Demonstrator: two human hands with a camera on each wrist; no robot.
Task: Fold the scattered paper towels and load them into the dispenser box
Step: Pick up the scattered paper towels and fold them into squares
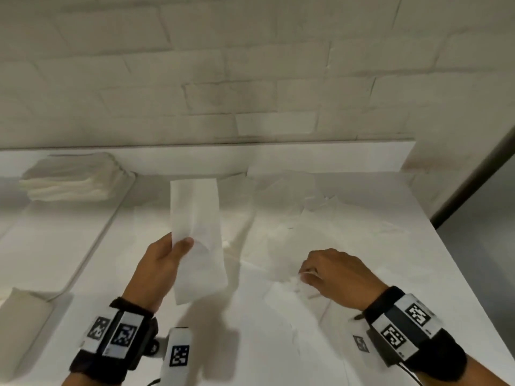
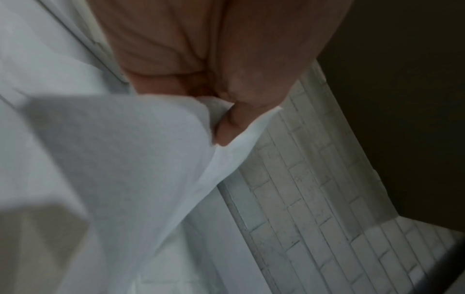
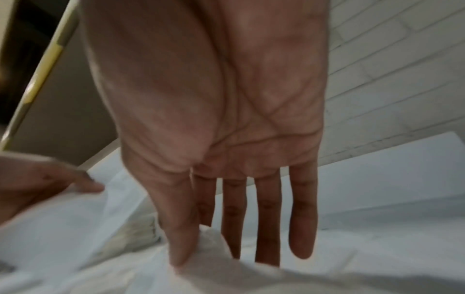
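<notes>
In the head view my left hand [image 1: 179,247] holds a folded white paper towel [image 1: 198,218] upright above the table, thumb on its front. The left wrist view shows that thumb [image 2: 229,129] pressing into the towel [image 2: 125,159]. My right hand [image 1: 306,274] reaches down to the heap of loose towels [image 1: 320,218] on the white table and pinches a raised fold of one loose towel [image 1: 299,282]. Thumb and forefinger close on that fold [image 3: 210,236] in the right wrist view, the other fingers straight. I cannot tell for sure which thing is the dispenser box.
A stack of folded towels [image 1: 75,176] lies at the back left by the brick wall [image 1: 250,79]. A white box-like shape [image 1: 25,307] sits at the near left edge, beside a raised white panel [image 1: 55,240]. The table's right edge [image 1: 446,260] drops to a grey floor.
</notes>
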